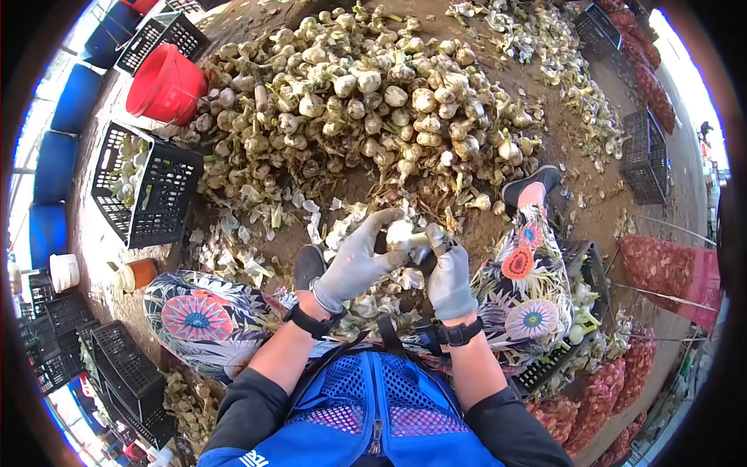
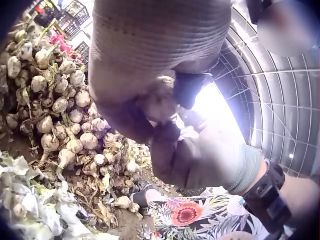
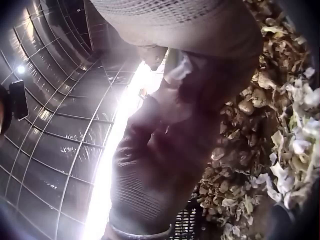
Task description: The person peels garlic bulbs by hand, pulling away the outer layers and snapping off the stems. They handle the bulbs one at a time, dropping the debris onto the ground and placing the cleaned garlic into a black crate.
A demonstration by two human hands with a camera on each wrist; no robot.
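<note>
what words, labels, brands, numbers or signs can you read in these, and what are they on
No text can be read in any view.
White marking on the blue mesh vest: cut off at the picture's lower edge, too incomplete to read.
Black wrist straps: no legible lettering.
White tub: too small to tell whether it bears a label.

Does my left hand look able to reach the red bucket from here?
Probably not without leaning or moving: the red bucket stands well off, past the near edge of the garlic pile, and your left hand is holding a garlic bulb.
</note>
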